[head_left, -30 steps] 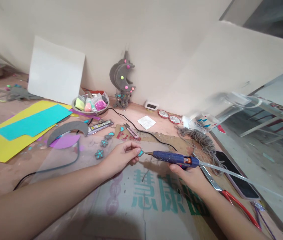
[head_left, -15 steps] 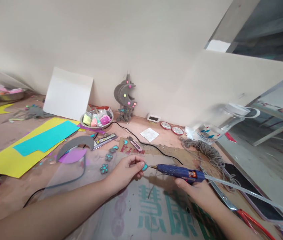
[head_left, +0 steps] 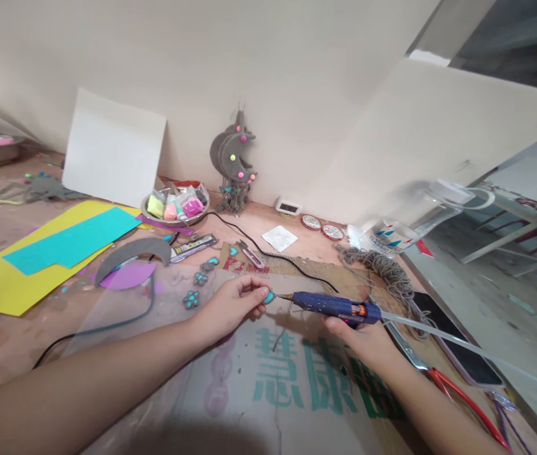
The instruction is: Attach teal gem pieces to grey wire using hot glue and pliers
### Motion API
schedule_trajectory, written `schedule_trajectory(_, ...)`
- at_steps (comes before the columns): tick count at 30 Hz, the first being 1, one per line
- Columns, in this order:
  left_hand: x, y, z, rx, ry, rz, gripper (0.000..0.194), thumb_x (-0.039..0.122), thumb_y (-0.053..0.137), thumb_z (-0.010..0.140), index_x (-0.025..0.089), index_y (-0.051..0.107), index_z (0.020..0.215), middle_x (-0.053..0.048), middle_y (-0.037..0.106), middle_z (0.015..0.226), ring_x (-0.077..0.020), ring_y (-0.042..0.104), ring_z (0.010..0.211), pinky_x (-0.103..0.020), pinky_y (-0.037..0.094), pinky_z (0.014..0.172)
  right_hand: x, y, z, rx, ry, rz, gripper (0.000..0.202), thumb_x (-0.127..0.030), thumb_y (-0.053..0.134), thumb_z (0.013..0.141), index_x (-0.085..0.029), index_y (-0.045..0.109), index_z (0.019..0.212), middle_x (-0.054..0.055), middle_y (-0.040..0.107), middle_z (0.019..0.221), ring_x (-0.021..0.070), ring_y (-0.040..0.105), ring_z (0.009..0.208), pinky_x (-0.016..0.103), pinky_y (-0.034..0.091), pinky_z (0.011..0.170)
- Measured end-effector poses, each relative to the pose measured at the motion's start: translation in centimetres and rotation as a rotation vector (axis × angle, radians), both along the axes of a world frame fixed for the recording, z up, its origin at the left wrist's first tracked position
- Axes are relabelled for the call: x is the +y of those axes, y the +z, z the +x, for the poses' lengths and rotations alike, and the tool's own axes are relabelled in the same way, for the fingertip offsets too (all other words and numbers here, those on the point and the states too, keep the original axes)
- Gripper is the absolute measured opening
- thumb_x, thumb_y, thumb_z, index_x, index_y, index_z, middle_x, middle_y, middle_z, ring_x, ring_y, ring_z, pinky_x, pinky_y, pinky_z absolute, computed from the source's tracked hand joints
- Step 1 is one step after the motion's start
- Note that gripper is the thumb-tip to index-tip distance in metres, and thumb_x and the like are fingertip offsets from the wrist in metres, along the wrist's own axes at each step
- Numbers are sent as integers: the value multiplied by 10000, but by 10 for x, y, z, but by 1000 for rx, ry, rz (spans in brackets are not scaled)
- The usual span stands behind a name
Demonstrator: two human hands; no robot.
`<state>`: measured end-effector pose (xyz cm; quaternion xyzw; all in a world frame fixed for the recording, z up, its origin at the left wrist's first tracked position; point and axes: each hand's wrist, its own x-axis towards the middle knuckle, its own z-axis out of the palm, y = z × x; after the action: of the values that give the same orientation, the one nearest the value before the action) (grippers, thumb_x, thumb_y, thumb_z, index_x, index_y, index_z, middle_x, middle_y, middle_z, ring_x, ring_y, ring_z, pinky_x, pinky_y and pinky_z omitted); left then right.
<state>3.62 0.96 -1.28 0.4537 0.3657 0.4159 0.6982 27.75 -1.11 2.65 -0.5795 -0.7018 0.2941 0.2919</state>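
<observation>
Between the thumb and fingers of my left hand [head_left: 240,302] is a small turquoise piece [head_left: 269,296], partly covered by the fingertips. My right hand [head_left: 358,341] is wrapped round the handle of a blue glue gun [head_left: 330,306]. Its metal nozzle points left, with the tip right by the turquoise piece; I cannot tell whether they touch. A long clear glue stick [head_left: 432,330] sticks out of the gun's back end. Left of my left hand lie grey flowers with turquoise petals [head_left: 191,299], near a small turquoise heart [head_left: 233,251]. Printed plastic sheeting [head_left: 230,404] spreads under both hands.
Red-handled scissors [head_left: 462,395], a phone [head_left: 467,351] and grey cord [head_left: 386,278] lie at right. A black cable [head_left: 292,257] crosses behind my hands. A moon ornament [head_left: 233,155], a clay bowl [head_left: 174,218] and a plastic jug [head_left: 401,230] stand along the wall. Coloured sheets [head_left: 74,240] lie left.
The camera view has tipped down, so everything appears higher and slightly left. Both hands keep their holds, with the nozzle still close to the turquoise piece.
</observation>
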Motion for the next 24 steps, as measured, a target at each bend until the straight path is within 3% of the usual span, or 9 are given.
schedule_trajectory(7, 0, 1, -1, 1, -7, 4, 294, 401, 623, 780, 130, 535, 856, 22, 543, 618, -73, 487, 550, -208, 362, 557, -1, -1, 1, -45, -9, 3, 271, -451, 571, 706, -197, 658, 740, 40, 699, 711, 213, 657, 675, 306, 555, 637)
schedule_trajectory(13, 0, 0, -1, 1, -1, -5, 296, 397, 626, 779, 130, 539, 872, 22, 545, 629, -74, 495, 561, -207, 368, 564, -1, 0, 0, -89, 6, 7, 291, -447, 553, 718, -207, 685, 818, 48, 722, 844, 232, 675, 796, 327, 557, 741)
schedule_trajectory(24, -1, 2, -1, 6, -10, 7, 296, 396, 628, 778, 129, 540, 870, 24, 547, 629, -70, 495, 558, -204, 364, 563, -2, -2, 2, -142, 21, -16, 279, -437, 527, 760, -222, 672, 860, 36, 719, 867, 230, 675, 823, 330, 551, 777)
